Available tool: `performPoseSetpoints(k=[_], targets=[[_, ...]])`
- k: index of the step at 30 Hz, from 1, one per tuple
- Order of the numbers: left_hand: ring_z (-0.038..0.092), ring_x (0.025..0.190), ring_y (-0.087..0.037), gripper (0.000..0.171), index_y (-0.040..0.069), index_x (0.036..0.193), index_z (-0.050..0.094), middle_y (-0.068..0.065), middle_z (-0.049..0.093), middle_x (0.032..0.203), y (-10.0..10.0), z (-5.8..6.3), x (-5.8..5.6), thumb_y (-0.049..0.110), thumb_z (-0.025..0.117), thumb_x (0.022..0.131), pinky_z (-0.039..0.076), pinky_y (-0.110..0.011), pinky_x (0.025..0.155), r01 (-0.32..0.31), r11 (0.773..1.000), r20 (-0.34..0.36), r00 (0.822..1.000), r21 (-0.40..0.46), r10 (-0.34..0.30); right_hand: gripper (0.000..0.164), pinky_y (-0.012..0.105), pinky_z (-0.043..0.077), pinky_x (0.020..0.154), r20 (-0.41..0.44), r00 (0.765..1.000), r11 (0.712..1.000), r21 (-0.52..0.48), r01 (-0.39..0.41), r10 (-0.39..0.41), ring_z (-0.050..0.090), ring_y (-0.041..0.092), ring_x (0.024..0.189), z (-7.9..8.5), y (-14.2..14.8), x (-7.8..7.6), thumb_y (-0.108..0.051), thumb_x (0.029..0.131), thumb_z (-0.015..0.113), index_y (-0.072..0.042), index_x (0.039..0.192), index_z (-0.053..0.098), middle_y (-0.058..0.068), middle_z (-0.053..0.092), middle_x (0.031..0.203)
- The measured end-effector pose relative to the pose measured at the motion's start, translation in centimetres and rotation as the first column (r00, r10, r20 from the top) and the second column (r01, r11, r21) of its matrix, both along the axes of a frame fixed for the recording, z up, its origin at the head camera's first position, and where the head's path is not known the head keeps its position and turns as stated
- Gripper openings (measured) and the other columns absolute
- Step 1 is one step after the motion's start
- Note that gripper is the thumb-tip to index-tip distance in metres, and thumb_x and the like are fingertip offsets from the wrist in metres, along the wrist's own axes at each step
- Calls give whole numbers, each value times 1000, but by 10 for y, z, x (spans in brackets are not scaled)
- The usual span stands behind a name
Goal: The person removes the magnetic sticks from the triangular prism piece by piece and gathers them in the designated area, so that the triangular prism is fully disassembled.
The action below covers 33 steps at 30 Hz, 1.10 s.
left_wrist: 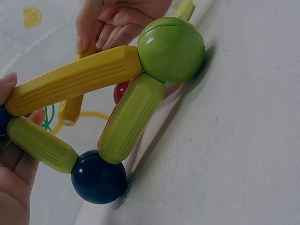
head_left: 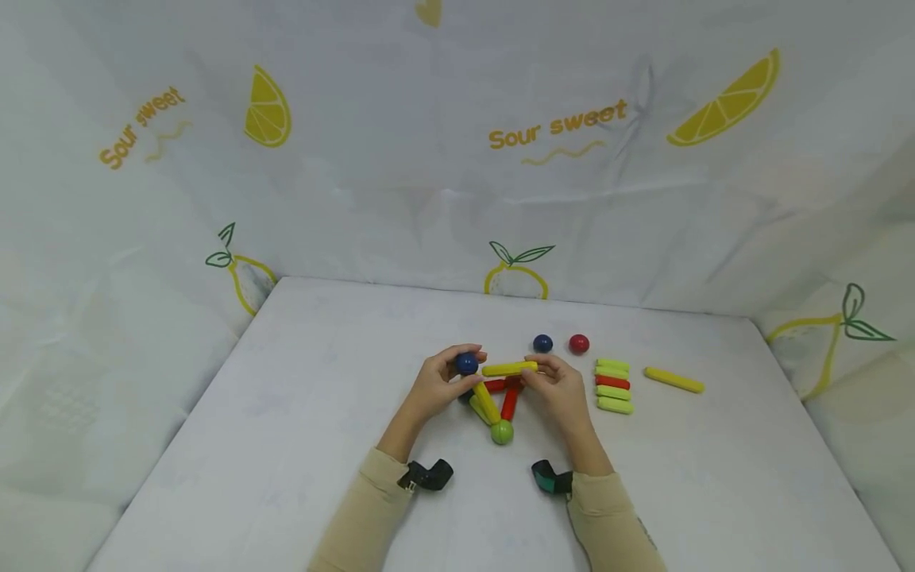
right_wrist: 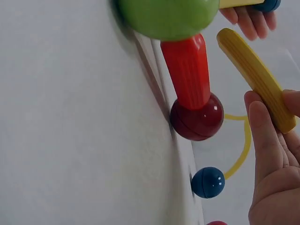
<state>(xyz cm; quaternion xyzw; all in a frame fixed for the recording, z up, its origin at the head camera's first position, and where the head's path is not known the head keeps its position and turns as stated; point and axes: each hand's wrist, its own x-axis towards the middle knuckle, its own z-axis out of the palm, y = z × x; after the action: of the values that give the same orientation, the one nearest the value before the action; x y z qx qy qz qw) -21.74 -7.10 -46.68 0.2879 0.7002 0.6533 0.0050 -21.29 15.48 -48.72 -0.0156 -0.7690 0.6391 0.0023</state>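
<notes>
Thumb and fingers of my left hand [head_left: 429, 389] grip a blue ball [head_left: 467, 364] at the raised corner of a ball-and-stick structure. From that ball a yellow stick [left_wrist: 75, 79] slopes down to a green ball [head_left: 502, 432], and a light green stick [left_wrist: 44, 144] runs to a dark blue ball [left_wrist: 98, 177] below. A red stick [right_wrist: 187, 72] links the green ball to a dark red ball [right_wrist: 197, 117]. My right hand [head_left: 565, 393] pinches a loose yellow stick [right_wrist: 255, 77] by one end, its other end pointing toward the held blue ball.
Beyond the structure lie a loose blue ball [head_left: 542, 343] and a red ball [head_left: 579, 343]. To the right, several short light green sticks [head_left: 615, 405] lie in a column with a red stick [head_left: 612, 382] among them. Another yellow stick [head_left: 673, 379] lies farther right on the white table [head_left: 286, 429].
</notes>
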Motion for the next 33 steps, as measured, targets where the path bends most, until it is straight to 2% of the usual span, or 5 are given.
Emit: performPoseSetpoints(k=[5,15,23,28,33], targets=[[56,113,-42,40,-10,125,51,-33,58,118,1,-2,0,-7,62,86,46,-23,99,11,1000,-5,1000,3,-11,38,14,52,81,-3,1000,999,-31,29,-29,66,5,92,6,15,2,-15,90,65,3,122,55,16,62,115],[55,112,-46,40,-11,125,50,-35,57,118,1,-1,1,-9,61,86,45,-20,98,16,1000,-20,1000,9,-16,44,9,51,72,-59,986,987,36,157,-155,63,-2,86,19,80,11,-27,89,66,1,120,54,-18,62,96],[56,113,-43,41,-10,125,51,-31,59,118,-1,0,1,-6,62,86,45,-21,99,2,1000,-17,1000,-15,-2,31,7,50,75,-71,954,956,-57,287,-291,63,-5,86,15,136,21,-21,87,69,-6,112,60,-15,62,98],[57,112,-42,41,-9,125,51,-31,59,118,-1,0,1,-6,62,86,46,-22,99,-5,1000,-26,1000,-20,4,24,8,51,72,9,932,910,-216,355,-362,63,-6,85,11,168,27,-13,84,72,-9,106,62,-13,63,96],[57,111,-43,41,-10,125,51,-34,58,117,-1,0,1,-8,62,86,47,-23,98,-6,1000,-44,999,-16,5,26,9,52,69,108,917,888,-229,398,-383,65,-4,79,6,187,32,-16,82,74,-14,105,62,-16,65,89]])
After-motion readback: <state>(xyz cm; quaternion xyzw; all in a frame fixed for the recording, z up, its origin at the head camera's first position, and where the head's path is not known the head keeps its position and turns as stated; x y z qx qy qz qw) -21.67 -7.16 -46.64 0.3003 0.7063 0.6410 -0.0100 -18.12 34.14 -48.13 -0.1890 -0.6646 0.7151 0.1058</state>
